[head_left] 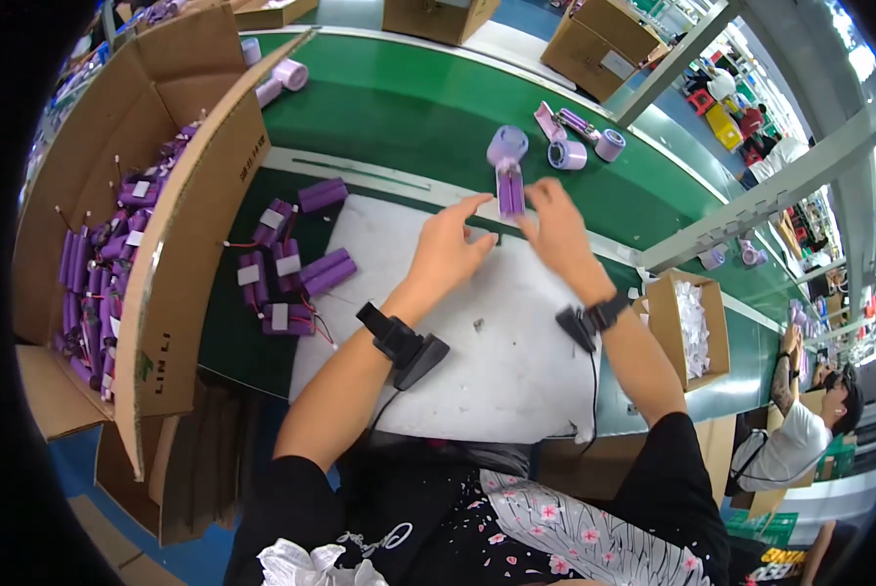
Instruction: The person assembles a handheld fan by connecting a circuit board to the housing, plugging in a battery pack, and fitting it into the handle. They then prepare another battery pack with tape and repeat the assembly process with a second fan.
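A lilac round-headed housing lies on the green surface ahead of me, with a purple battery pack in its open handle. My right hand is just right of the handle, slightly blurred, fingers parted; whether a fingertip touches the handle is unclear. To the left of it, my left hand hovers over the white pad, thumb and index finger apart and nothing between them. Left of the pad lie several purple battery packs, some with white labels and thin wires.
A tall cardboard box full of battery packs stands at the left. At the right sits a small box holding white pieces. More lilac housings rest farther back on the green belt. A co-worker is at far right.
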### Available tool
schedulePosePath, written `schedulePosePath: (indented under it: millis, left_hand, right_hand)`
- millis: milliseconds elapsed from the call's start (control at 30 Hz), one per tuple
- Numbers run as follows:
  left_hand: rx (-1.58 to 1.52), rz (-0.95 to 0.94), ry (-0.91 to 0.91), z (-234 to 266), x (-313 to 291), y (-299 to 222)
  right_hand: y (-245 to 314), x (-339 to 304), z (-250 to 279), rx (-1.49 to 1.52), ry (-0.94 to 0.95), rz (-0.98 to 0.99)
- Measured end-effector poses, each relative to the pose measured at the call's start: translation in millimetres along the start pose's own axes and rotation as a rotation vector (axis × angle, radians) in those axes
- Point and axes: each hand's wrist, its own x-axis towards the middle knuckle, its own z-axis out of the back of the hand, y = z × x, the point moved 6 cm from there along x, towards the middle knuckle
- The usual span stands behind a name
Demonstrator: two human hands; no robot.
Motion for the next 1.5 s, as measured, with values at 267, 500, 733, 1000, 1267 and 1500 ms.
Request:
schedulePosePath:
  millis: [267,500,733,1000,1267,1500]
  left_hand:
    - [0.027,-0.144,0.016,-34,-7,19]
    - [-0.017,-0.172,-0.014,-38,-12,10]
    - [-0.196,-0.064,0.047,-23,-3,-16]
    - [-0.102,-0.073,0.386,-54,-15,-8]
    - [0.094,-0.195,0.526,-54,-21,-5]
    - [0.023,-0.251,0.552,-68,-22,8]
  right_hand:
    - [-174,56,-28,-0.217,-0.102,-0.562]
    - [-150,53,23,-0.117,-0.491,-0.415]
    - [-46,42,111,0.208,-0.408,-0.257]
    - [-39,-43,21,0.676,0.246,-0.538]
    - [85,46,48,0.364,0.321,0.006]
    - [163,116,-79,0.320,0.598,0.398]
